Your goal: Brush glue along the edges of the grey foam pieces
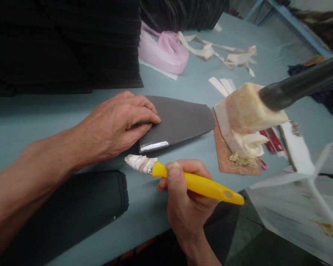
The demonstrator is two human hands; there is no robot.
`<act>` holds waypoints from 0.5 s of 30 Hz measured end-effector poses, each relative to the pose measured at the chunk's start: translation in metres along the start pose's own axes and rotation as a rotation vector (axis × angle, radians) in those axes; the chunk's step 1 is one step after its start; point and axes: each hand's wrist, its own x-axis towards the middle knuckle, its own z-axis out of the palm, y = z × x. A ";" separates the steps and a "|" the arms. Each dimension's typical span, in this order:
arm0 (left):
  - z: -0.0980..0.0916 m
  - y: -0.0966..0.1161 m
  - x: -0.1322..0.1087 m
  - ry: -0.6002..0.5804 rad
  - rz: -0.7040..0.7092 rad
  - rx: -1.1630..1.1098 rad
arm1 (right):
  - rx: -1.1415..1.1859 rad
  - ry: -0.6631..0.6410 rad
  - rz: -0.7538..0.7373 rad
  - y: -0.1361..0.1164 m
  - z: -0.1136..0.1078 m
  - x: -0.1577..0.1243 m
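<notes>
My left hand [122,123] rests on top of a dark grey tapered panel [183,118] on the table, fingertips against its surface and a gap between thumb and index finger. A glossy whitish strip [154,146] runs along the panel's near edge at its left end. In my right hand [188,199], pinched between thumb and fingers, is a yellow-handled brush [202,184]. Its head is wrapped in whitish material and points left, just in front of the panel's near left corner. A stack of black panels [100,199] lies below my left forearm.
Tall black stacks [58,48] stand at the back left. A pale container [241,107] with a dark pipe-like handle [302,83] sits on a brown board [223,159]. Behind are pink wrap [166,55] and white strips [202,51]. A white-backed bristle brush [296,147] lies right.
</notes>
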 end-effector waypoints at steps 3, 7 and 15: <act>0.001 -0.001 0.001 0.003 0.001 -0.001 | 0.021 0.004 -0.001 -0.005 -0.004 0.001; 0.001 -0.002 0.001 0.019 -0.017 -0.002 | 0.024 0.049 -0.020 -0.009 -0.011 0.011; 0.002 0.013 0.002 0.049 -0.107 0.063 | -0.070 0.151 -0.091 0.002 -0.022 0.029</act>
